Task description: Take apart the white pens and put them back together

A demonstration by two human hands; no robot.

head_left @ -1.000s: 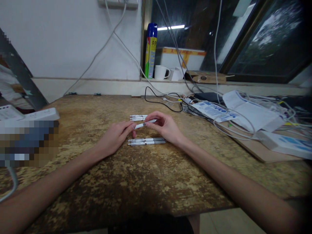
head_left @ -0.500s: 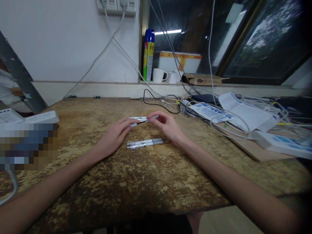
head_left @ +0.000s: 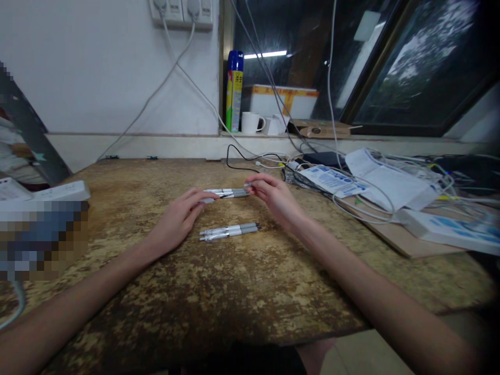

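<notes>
My left hand is closed around the white barrel of an opened pen, from which a thin dark refill points right. My right hand pinches a small grey pen piece, apart from the refill's end; fingers partly cover this piece. Just behind the barrel lie white-and-grey pens side by side on the table. Nearer to me, below both hands, rest two more white-and-grey click pens, their grey grips toward the right.
The worn wooden table spans the view. Tangled cables, papers and a white power strip crowd the right side. At left sits another power strip beside a blurred-out area. A spray can and white mug stand on the sill.
My right hand has drawn the grey piece off to the right, away from the barrel and refill. My left hand keeps its grip on the barrel. The whole view has shifted slightly.
</notes>
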